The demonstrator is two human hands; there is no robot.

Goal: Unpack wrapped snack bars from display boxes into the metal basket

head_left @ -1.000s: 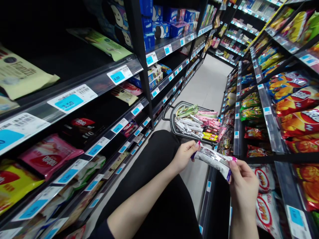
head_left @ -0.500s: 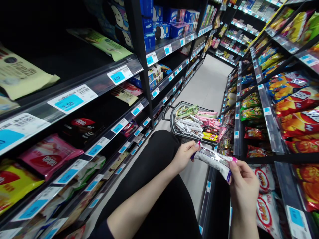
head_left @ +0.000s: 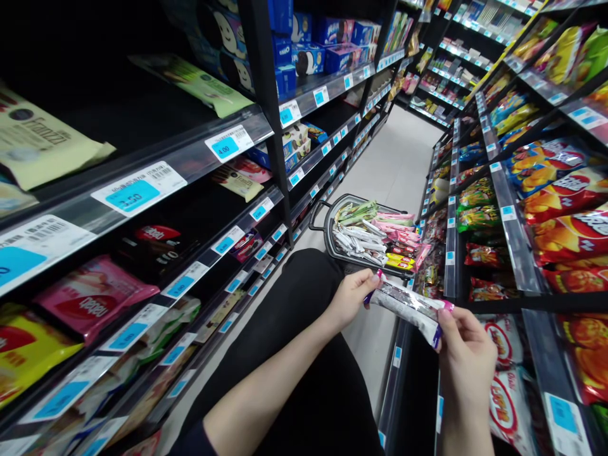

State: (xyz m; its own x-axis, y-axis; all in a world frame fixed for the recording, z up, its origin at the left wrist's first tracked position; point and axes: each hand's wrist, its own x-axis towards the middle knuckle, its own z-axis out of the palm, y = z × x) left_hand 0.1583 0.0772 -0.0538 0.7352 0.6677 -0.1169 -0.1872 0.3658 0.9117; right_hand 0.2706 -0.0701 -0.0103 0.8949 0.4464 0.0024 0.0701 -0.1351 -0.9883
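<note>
Between my two hands a long snack packet (head_left: 407,305) is stretched out, silvery-white with purple and pink ends. My left hand (head_left: 352,296) pinches its left end between thumb and fingers. At the other end, the thumb and fingers of my right hand (head_left: 464,339) close on the corner of the wrapper. The side facing me is silvery with small print too blurred to read. Just beyond the packet, a dark shopping basket (head_left: 331,244) stands on the floor, filled with several slim snack packets (head_left: 361,237) in white, green, pink, red and yellow.
Black shelves with price tags (head_left: 139,189) run along the left, holding wafer packs (head_left: 92,297) and blue cookie boxes (head_left: 308,58). On the right, shelves carry chip bags (head_left: 565,190) and white-red bags (head_left: 504,405). The pale aisle floor (head_left: 401,142) stretches ahead. My bent knee (head_left: 308,278) is beside the basket.
Almost nothing differs. Both hands keep the packet in nearly the same place, with only a very slight shift of my right hand and the view.
</note>
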